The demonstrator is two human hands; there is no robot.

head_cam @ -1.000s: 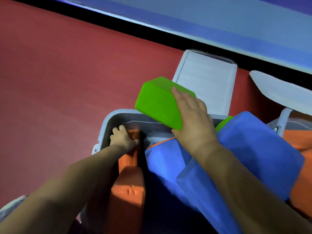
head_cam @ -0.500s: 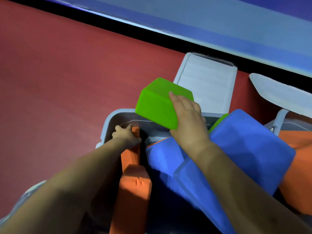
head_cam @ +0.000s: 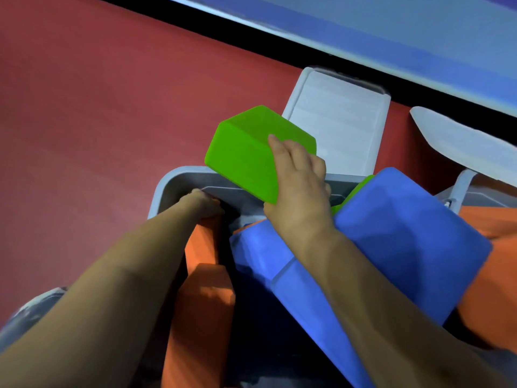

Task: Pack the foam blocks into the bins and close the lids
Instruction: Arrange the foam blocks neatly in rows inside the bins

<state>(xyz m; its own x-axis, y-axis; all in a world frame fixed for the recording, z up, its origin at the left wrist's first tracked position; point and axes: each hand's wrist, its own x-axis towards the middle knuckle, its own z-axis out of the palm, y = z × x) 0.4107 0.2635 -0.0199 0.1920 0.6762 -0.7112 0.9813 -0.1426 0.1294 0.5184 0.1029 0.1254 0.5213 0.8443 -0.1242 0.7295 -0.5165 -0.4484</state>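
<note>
Right hand (head_cam: 299,189) clamped on the green foam block (head_cam: 246,155), fingers spread over the top face and thumb tucked under the near edge, so the grip is wide and wrapped around a corner rather than the whole block. Held tilted above the far rim of the grey bin (head_cam: 167,186), probably because no flat gap is left below: needs an angle to wedge in.

Left hand (head_cam: 201,204) down inside the bin at the far-left corner, pressing on the top end of the orange foam block (head_cam: 201,247) standing against the left wall. Looks like shoving it aside to open a slot. Can't tell whether those fingers curl round it or just push; too dark in there.

Big blue foam blocks (head_cam: 405,228) piled across the right side, sticking up well past the rim, with a sliver of another green piece (head_cam: 355,189) peeking out behind. Lid (head_cam: 335,121) flipped open, lying back on the red floor (head_cam: 98,107). Second bin (head_cam: 461,189) to the right, orange foam in it, lid also open.

Guessing the blue ones need squashing down before that lid shuts.
</note>
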